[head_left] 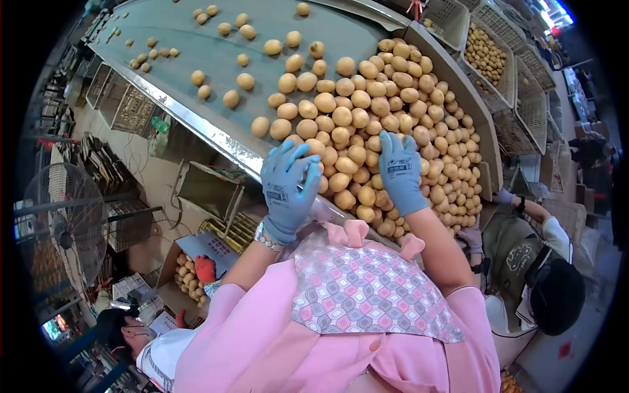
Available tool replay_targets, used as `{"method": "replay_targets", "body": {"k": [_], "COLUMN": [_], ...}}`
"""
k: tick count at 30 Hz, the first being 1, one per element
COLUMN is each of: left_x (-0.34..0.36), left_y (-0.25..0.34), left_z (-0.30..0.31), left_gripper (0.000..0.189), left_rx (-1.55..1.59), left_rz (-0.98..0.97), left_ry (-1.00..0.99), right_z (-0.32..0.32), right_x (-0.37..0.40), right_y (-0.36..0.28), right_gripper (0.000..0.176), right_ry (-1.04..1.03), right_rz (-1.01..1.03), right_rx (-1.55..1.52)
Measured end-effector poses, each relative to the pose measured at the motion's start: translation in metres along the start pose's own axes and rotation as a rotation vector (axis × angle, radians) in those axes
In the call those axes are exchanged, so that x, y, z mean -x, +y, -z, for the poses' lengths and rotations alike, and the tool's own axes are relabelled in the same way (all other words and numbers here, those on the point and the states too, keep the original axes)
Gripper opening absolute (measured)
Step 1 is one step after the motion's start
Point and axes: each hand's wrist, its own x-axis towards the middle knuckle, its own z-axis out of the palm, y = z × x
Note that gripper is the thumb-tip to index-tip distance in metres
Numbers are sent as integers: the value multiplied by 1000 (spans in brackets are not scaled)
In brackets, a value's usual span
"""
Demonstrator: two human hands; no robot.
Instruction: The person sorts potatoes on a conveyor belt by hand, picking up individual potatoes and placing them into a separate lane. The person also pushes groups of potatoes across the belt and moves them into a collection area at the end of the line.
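Both my hands wear blue gloves with dark printing. My left hand is at the near metal edge of the sorting table, beside the left end of a pile of round, tan-yellow, potato-like produce. Its fingers are bent but apart, with a gap between thumb and forefinger. Further right, my right hand lies palm down on the pile, fingers stretched forward over the pieces. The palm and whatever lies beneath it are hidden. Looser pieces are scattered over the green belt beyond.
A raised side wall bounds the pile at right, with plastic crates behind it. A co-worker in a dark cap stands close on my right. Another person's red glove is over a box at lower left. A fan stands farther left.
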Motion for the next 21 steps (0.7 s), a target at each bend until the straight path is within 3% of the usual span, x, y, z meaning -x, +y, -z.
{"method": "replay_targets", "body": {"k": [3,5,6,7,8,9,10,11,12,14,17,18,19,20,21], "left_x": [-20,-45,-51,-72,-84,-96,-125,-145,-163,-176,-151,-135,-119,-95,-96], "left_y": [-6,-4,-23,-39,-64,-84,-90,-128,-146,-128,-15,-1,35,25,13], "left_z": [13,22,14,12,1,-4,-3,-14,-10,-15,-29,-49,-48,-64,-72], "left_gripper": [37,51,66,69,69,67,57,45,36,30,23,28,37,54,53], "left_rx": [-13,-43,-65,-119,72,-140,52,-323,-587,-588,-210,7,109,45,31], "left_rz": [-110,-273,-328,-457,-359,-461,-182,-247,-177,-277,-494,-473,-733,-906,-913], "left_ry": [-214,-412,-566,-629,-640,-546,-567,-403,-357,-106,-229,-466,-551,-683,-728], "right_z": [-10,-15,-13,-10,-6,-1,2,4,0,11,31,30,27,26,24], "right_x": [37,49,51,51,51,51,51,51,66,64,53,34,20,21,20], "right_y": [4,15,18,22,27,30,33,37,41,84,157,180,195,189,175], "right_gripper": [43,47,46,46,45,45,45,44,43,42,42,45,48,50,53], "right_ry": [-340,-428,-395,-360,-321,-278,-228,-174,-187,-326,-565,-172,262,231,199], "right_rz": [-68,-71,-72,-76,-82,-88,-94,-101,-181,-361,-646,-636,-596,-608,-605], "right_rx": [99,-7,-117,-226,-334,-442,-548,-649,-753,-1030,-1477,-1798,-2071,-1734,-1398]}}
